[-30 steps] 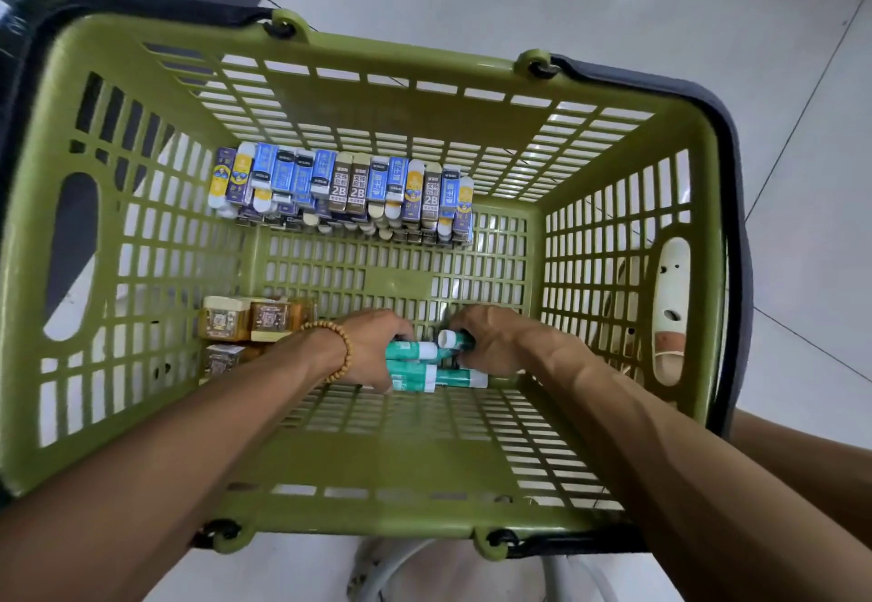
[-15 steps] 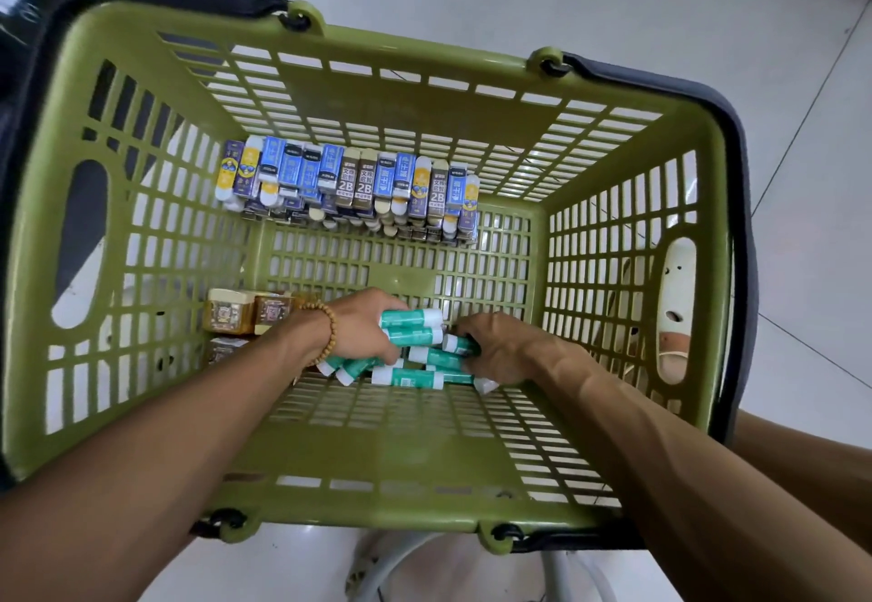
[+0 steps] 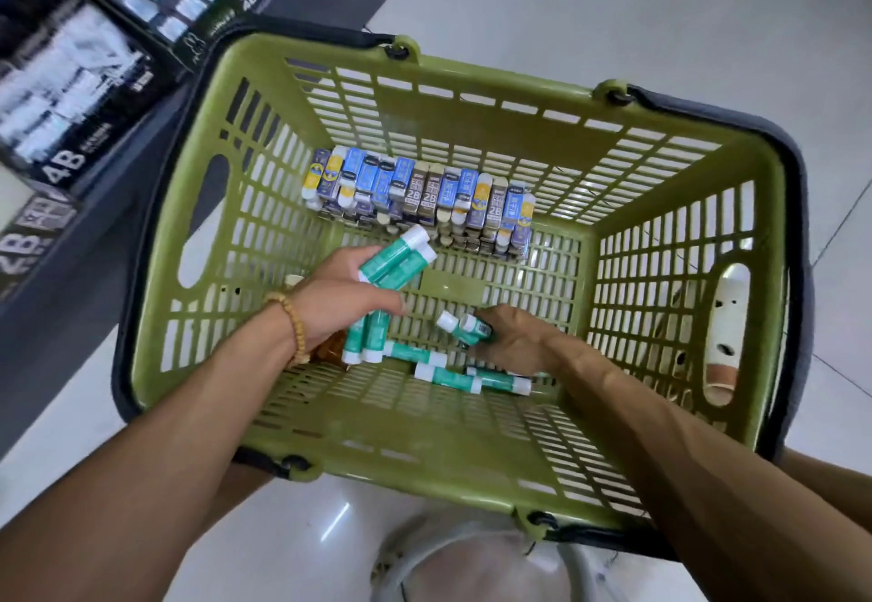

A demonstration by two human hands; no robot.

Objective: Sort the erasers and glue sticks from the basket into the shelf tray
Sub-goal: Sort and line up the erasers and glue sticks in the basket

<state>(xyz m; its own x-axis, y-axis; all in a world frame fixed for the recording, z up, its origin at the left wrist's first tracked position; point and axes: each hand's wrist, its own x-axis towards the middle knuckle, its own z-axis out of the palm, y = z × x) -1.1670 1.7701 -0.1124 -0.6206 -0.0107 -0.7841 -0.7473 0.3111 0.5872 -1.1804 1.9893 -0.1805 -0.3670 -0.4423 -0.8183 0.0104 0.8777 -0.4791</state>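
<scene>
Left hand (image 3: 344, 299) clutching several glue sticks (image 3: 394, 259); right hand (image 3: 512, 342) pinching two more, mid-basket (image 3: 453, 436). Erasers (image 3: 420, 195) along far wall. Best gathered parallel, gripped firmly before lifting.

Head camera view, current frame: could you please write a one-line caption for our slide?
Both hands, left hand and right hand, gather teal glue sticks inside a green basket; erasers line its far wall.

Single head view, looking steeply down and forward into the green basket (image 3: 453, 455) from close above (wide-angle, edges bent); both forearms enter from the bottom, shelf boxes (image 3: 71, 96) upper left.
</scene>
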